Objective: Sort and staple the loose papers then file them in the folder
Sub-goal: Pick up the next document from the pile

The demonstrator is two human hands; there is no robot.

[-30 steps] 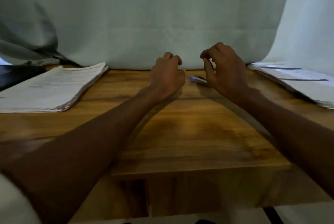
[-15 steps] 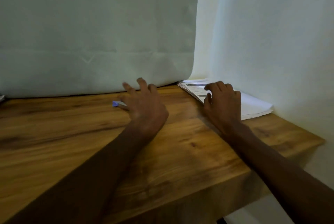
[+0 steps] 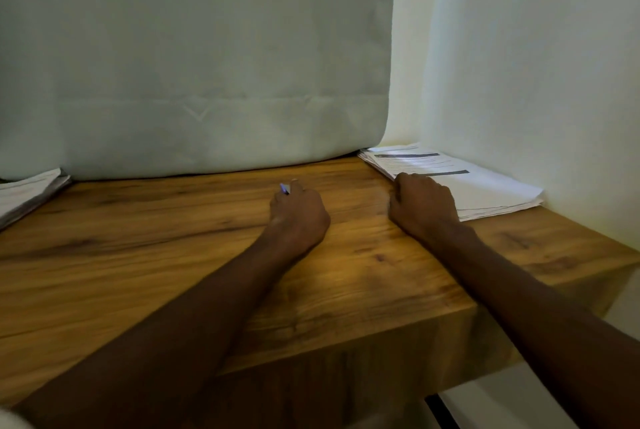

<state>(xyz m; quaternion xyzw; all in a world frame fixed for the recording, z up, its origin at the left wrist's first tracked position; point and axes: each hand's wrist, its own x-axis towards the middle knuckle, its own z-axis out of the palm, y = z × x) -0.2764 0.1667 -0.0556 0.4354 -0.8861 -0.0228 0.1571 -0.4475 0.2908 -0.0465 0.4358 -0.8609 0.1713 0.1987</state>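
A stack of loose white papers (image 3: 485, 186) with dark bars of print lies at the table's far right corner. My right hand (image 3: 424, 205) grips the near left edge of that stack, fingers curled over it. My left hand (image 3: 299, 214) sits mid-table with its fingers curled round a small blue-tipped stapler (image 3: 284, 188), of which only the tip shows. A second paper stack (image 3: 24, 193) lies at the far left edge.
The wooden table (image 3: 173, 248) ends in a corner at the right, with its front edge near me. A pale cloth backdrop (image 3: 194, 65) hangs behind the table, and a white wall (image 3: 536, 65) borders the right stack.
My view swung right, then partly back. My left hand closed its spread fingers round the stapler. My right hand moved from the middle to the right stack and took its edge.
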